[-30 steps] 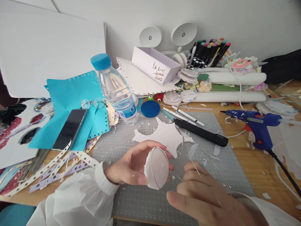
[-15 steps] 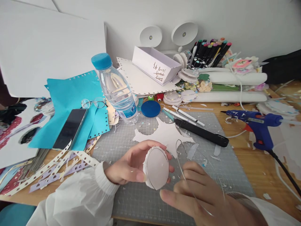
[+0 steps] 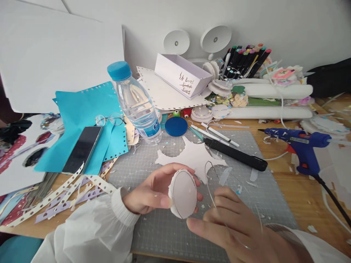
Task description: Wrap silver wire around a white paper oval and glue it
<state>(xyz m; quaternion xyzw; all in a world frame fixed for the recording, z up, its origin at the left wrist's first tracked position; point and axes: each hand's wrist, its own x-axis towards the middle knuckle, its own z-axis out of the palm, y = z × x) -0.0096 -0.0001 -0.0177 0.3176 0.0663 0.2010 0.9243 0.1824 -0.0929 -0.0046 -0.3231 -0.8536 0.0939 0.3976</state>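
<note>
My left hand [image 3: 156,193] grips a round white foam-like disc [image 3: 185,195] by its edge, thumb at its near left side and fingertips behind. The disc is tilted, its flat face towards me, with a dark line round the face and a ragged rim. My right hand [image 3: 233,219] is beside it, fingers curled, one outstretched digit close to the disc's lower edge. A thin looped strand [image 3: 208,188] curves up by its fingertips and over the hand; what the curled fingers hold is hidden. Behind the hands a white sheet with round cut-outs [image 3: 189,155] lies on the cutting mat [image 3: 148,233].
A black-handled cutter [image 3: 236,153] and a blue lid [image 3: 176,126] lie behind the sheet. The water bottle [image 3: 139,106] leans at left, near a phone [image 3: 82,149] and glasses [image 3: 109,119]. A blue glue gun [image 3: 301,142], with its cord, is at right. Scraps litter the mat.
The disc has turned and shifted up very slightly in my left hand. My right hand stays almost in place, its outstretched digit still by the lower edge.
</note>
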